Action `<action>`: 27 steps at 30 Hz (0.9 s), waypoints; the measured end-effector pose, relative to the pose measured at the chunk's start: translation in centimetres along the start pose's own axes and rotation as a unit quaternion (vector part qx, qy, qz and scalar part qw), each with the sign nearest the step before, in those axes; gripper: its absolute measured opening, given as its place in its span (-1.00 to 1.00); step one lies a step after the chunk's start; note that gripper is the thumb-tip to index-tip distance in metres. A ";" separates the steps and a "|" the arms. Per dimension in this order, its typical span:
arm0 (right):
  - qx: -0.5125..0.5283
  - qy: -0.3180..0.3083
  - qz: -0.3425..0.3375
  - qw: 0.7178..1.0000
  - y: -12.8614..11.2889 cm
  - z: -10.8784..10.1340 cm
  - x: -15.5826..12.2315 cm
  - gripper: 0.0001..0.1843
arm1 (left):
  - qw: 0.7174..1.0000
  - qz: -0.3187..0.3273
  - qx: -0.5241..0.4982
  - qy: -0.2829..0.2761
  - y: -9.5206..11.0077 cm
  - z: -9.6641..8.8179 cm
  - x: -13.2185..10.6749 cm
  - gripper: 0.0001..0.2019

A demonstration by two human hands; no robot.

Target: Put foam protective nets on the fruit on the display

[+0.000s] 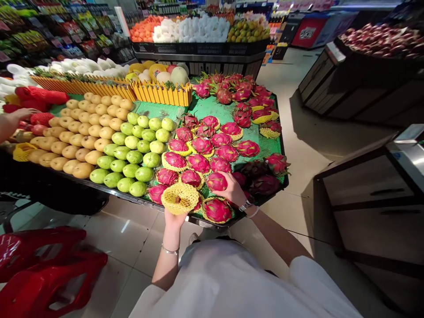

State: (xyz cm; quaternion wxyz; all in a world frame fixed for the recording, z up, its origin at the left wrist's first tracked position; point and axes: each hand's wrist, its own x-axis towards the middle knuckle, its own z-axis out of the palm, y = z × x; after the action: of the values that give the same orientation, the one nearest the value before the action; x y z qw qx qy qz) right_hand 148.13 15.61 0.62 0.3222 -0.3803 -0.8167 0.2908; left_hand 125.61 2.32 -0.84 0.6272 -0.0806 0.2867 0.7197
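Observation:
My left hand [172, 217] holds a yellow foam net sleeve [180, 197] up at the front edge of the fruit stand; its fingers are hidden behind the net. My right hand [232, 189] rests closed over a pink dragon fruit [217, 181] in the front rows of the dragon fruit pile [212, 148]. Another dragon fruit in a yellow net [217, 210] lies just below that hand. Both wrists wear thin bracelets.
The green-matted stand [212, 108] also carries green mangoes [132, 150] and yellow mangoes [76, 137]. Another person's hand [18, 117] reaches in at the far left. Red plastic stools [43, 269] stand at lower left. A wooden counter [374, 194] is on the right, with more fruit displays behind.

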 end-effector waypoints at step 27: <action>0.029 0.007 -0.006 1.000 -9.3 -2.6 -2.0 -0.13 | 0.990 0.015 0.136 -0.040 -7.1 4.8 3.4 -0.64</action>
State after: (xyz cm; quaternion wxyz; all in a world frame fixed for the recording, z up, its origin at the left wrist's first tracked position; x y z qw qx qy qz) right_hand 147.03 9.58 8.34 0.3402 -0.3680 -0.8079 0.3100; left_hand 132.80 8.03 -0.72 0.6324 0.0386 0.3578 0.6860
